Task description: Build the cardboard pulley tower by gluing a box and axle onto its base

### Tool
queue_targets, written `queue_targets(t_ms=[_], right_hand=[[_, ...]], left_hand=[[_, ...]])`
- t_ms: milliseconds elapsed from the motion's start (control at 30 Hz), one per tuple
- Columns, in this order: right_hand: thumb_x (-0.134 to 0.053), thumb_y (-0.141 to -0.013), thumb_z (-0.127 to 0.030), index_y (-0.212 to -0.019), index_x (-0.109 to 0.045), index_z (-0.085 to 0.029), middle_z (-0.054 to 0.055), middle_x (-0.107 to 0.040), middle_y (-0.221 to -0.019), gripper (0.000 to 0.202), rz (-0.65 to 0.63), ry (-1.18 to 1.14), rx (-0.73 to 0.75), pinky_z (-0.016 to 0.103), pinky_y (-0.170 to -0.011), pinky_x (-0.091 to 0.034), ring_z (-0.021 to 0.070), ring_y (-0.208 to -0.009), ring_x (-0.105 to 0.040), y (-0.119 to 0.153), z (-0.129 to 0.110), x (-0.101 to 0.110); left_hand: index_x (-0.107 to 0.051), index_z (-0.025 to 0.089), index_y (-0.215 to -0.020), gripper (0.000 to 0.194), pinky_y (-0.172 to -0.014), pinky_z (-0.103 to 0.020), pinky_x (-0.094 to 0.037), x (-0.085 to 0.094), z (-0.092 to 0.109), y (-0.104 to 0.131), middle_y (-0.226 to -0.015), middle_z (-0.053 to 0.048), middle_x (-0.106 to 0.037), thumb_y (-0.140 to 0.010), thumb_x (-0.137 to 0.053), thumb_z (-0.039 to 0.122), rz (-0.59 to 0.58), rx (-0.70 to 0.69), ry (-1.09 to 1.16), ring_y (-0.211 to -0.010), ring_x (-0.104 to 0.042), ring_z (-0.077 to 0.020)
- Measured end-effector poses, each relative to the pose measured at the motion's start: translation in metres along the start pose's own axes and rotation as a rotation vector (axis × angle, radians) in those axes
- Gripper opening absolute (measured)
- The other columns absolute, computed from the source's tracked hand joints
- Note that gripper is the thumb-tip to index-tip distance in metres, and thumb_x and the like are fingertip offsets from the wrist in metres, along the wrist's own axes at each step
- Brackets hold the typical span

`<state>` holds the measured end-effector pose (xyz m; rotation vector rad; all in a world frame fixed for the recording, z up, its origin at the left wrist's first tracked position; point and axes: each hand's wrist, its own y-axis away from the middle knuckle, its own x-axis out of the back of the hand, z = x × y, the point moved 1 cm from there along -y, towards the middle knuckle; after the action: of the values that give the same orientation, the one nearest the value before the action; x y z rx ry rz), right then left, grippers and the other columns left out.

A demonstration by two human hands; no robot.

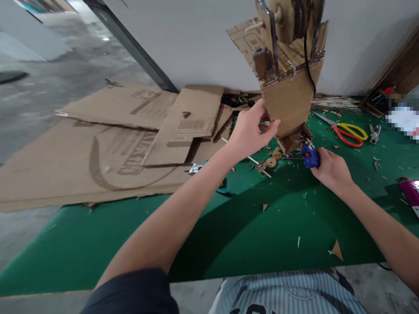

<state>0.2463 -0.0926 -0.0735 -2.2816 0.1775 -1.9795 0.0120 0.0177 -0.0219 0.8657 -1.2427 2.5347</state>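
Observation:
A tall cardboard structure (pixel 288 100) stands tilted on the green table, with wooden discs, a metal rod and a black cord at its top. My left hand (pixel 250 131) grips its left edge between thumb and fingers. Near the small open cardboard flap (pixel 291 141) at its foot, my right hand (pixel 332 170) is closed around a blue glue gun (pixel 310 157), whose tip points up at that flap. Just left of it lie small round cardboard discs (pixel 271 162) and a thin wooden stick (pixel 264 172).
Large flat cardboard sheets (pixel 108 148) cover the left side, overhanging the table. Pliers (pixel 195 168) lie partly behind my left forearm. Red and yellow scissors (pixel 348 133), a small metal clip (pixel 375 133) and a magenta device (pixel 410 192) sit at right. Cardboard scraps dot the green table (pixel 242 244).

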Motion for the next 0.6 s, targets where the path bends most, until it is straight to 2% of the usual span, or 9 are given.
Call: queue_targets(t_ms=[233, 367, 600], right_hand=[[-0.048, -0.094, -0.032, -0.099, -0.059, -0.015, 0.01, -0.065, -0.082, 0.021, -0.017, -0.033, 0.003, 0.029, -0.054, -0.026, 0.0182, -0.059, -0.052, 0.0007, -0.0032, 0.0001], [-0.05, -0.092, -0.031, -0.1, -0.059, -0.016, 0.011, -0.066, -0.084, 0.02, -0.018, -0.02, 0.008, 0.03, -0.055, -0.027, 0.0189, -0.06, -0.054, 0.0003, -0.0043, -0.0003], [-0.049, -0.092, -0.032, -0.099, -0.058, -0.016, 0.01, -0.066, -0.084, 0.02, -0.027, -0.011, 0.022, 0.03, -0.055, -0.026, 0.019, -0.06, -0.053, 0.0002, -0.0027, -0.0024]], left_hand=[[-0.06, 0.021, -0.121, 0.03, -0.054, -0.02, -0.057, 0.0026, 0.0064, 0.002, -0.086, -0.004, -0.07, -0.093, -0.058, 0.031, -0.016, -0.011, -0.05, -0.067, -0.065, -0.0134], [-0.059, 0.021, -0.124, 0.032, -0.054, -0.022, -0.056, 0.0037, 0.0064, 0.0027, -0.087, -0.005, -0.069, -0.093, -0.058, 0.032, -0.016, -0.021, -0.064, -0.067, -0.064, -0.0139], [-0.059, 0.021, -0.117, 0.027, -0.054, -0.021, -0.055, 0.0041, 0.0064, 0.0015, -0.084, -0.003, -0.067, -0.092, -0.057, 0.032, -0.023, -0.026, -0.048, -0.067, -0.063, -0.0132]])
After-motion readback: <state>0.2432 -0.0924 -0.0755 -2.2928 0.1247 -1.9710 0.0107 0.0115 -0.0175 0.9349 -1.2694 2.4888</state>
